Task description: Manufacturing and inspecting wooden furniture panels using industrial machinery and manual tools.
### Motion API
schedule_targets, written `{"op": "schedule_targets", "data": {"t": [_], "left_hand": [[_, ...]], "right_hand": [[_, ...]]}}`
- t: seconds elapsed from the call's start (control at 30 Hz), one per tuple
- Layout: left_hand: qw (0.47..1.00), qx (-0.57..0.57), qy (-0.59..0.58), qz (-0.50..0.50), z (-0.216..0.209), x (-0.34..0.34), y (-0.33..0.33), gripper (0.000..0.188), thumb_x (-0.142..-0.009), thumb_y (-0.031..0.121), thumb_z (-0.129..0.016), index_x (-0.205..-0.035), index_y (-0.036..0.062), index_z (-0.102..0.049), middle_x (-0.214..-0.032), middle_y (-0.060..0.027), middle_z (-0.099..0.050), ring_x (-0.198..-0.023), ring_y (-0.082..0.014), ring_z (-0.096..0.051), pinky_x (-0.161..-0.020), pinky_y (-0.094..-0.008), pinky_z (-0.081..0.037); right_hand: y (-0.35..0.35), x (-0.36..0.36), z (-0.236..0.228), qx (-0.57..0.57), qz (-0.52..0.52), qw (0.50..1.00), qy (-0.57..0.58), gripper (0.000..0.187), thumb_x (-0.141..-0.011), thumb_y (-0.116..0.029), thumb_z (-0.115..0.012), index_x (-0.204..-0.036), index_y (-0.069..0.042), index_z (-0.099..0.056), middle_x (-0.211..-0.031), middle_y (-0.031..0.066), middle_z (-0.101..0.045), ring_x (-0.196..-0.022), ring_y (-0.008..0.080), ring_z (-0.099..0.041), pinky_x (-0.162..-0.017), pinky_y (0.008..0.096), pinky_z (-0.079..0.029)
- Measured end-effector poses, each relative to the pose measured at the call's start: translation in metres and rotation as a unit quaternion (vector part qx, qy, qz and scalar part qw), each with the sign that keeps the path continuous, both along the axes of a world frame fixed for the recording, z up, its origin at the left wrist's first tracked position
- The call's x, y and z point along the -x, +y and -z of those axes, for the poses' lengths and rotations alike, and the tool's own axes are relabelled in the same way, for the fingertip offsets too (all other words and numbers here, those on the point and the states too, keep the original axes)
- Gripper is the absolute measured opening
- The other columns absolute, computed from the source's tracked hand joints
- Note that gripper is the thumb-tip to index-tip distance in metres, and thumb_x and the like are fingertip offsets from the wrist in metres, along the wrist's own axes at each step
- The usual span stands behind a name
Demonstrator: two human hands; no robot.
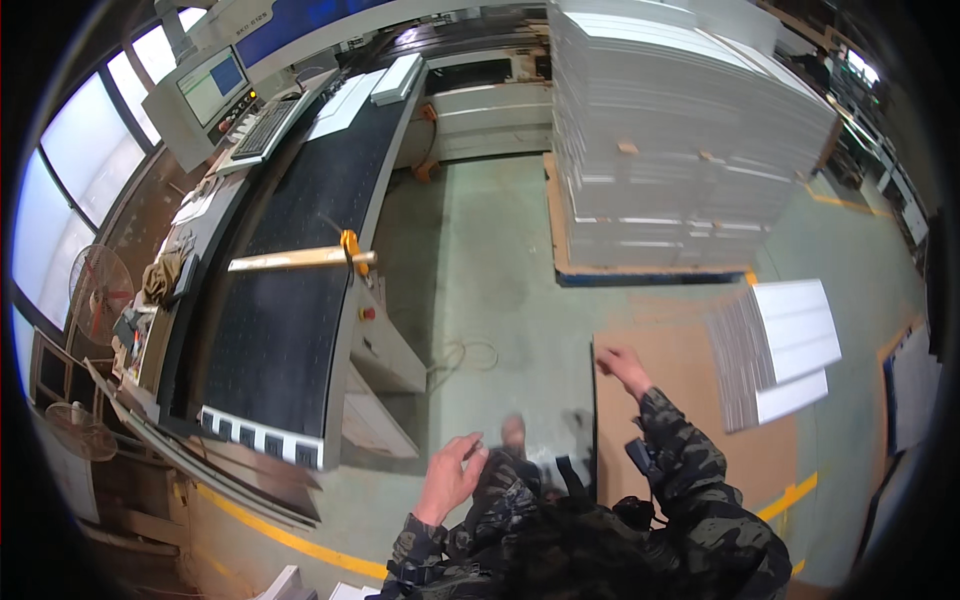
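Observation:
My left hand [452, 480] is raised in front of my body, over the floor beside my foot. Its fingers are loosely bent and apart from the thumb, and nothing is in it. Farther forward, my right hand [622, 368] hangs above the left edge of a brown cardboard sheet [660, 440]. Its fingers look half curled with a gap between them, and I see no object in them. A short stack of white panels [797, 325] rests on that sheet, to the right of my right hand and apart from it.
A tall stack of white panels [680, 140] stands on a pallet ahead. To the left runs a long black conveyor table [300, 200] with white panels [397, 80] at its far end and a wooden bar [290, 259] across it. A monitor [212, 90] and keyboard [265, 128] stand beyond.

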State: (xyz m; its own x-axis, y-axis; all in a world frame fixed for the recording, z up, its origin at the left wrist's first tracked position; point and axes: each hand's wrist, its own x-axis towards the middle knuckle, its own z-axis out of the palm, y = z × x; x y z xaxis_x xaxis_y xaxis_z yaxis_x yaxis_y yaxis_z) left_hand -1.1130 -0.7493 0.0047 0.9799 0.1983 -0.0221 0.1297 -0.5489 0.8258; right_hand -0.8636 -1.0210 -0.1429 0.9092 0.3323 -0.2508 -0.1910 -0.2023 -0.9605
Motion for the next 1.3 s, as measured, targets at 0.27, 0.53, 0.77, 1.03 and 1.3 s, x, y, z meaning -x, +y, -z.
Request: {"op": "schedule_targets", "data": {"t": [0.27, 0.53, 0.77, 1.03, 1.3], "left_hand": [[0.981, -0.108, -0.16, -0.036, -0.039, -0.287, 0.098, 0.026, -0.08, 0.008, -0.061, -0.104, -0.0031, -0.058, -0.09, -0.0189, -0.06, -0.081, -0.0325, -0.061, -0.072, -0.0358, -0.048], [0.96, -0.195, -0.189, 0.068, -0.138, -0.553, 0.138, 0.029, -0.082, 0.012, -0.06, -0.108, 0.0007, -0.055, -0.087, -0.0173, -0.058, -0.081, -0.035, -0.058, -0.069, -0.0409, -0.047], [0.941, -0.244, -0.132, 0.195, -0.16, -0.73, 0.163, 0.022, -0.083, 0.016, -0.059, -0.099, 0.0029, -0.053, -0.09, -0.0153, -0.059, -0.086, -0.0366, -0.057, -0.071, -0.0441, -0.047], [0.949, -0.292, -0.115, -0.042, -0.147, -0.8, 0.381, 0.04, -0.082, 0.027, -0.063, -0.111, -0.001, -0.058, -0.105, -0.0191, -0.06, -0.098, -0.0354, -0.057, -0.082, -0.0388, -0.047], [0.921, -0.244, 0.033, -0.301, -0.064, -0.86, 0.628, 0.07, -0.071, 0.036, -0.072, -0.124, -0.004, -0.049, -0.123, -0.0302, -0.046, -0.116, -0.0407, -0.043, -0.097, -0.0427, -0.038]], "right_hand": [[0.229, -0.251, -0.092, -0.134, -0.096, 0.985, 0.05, 0.025, -0.089, -0.024, -0.057, -0.091, 0.001, -0.06, -0.075, 0.0023, -0.058, -0.065, 0.0094, -0.054, -0.057, 0.0233, -0.046], [0.286, -0.473, -0.045, -0.181, -0.023, 0.976, 0.115, 0.028, -0.091, -0.029, -0.053, -0.094, -0.002, -0.06, -0.079, 0.0039, -0.061, -0.064, 0.0105, -0.059, -0.054, 0.0225, -0.05], [0.354, -0.706, 0.076, -0.142, -0.057, 0.987, -0.046, 0.028, -0.092, -0.028, -0.052, -0.096, -0.001, -0.057, -0.077, 0.0049, -0.061, -0.062, 0.0123, -0.059, -0.052, 0.0247, -0.05], [0.51, -0.77, -0.084, -0.133, -0.059, 0.984, 0.1, 0.038, -0.089, -0.036, -0.056, -0.104, -0.001, -0.055, -0.073, 0.0034, -0.055, -0.054, 0.0103, -0.05, -0.046, 0.0245, -0.044], [0.631, -0.859, -0.155, -0.089, -0.162, 0.983, 0.011, 0.086, -0.084, -0.04, -0.062, -0.138, 0.009, -0.017, -0.076, 0.0094, -0.053, -0.053, 0.0112, -0.049, -0.043, 0.0242, -0.04]]}}
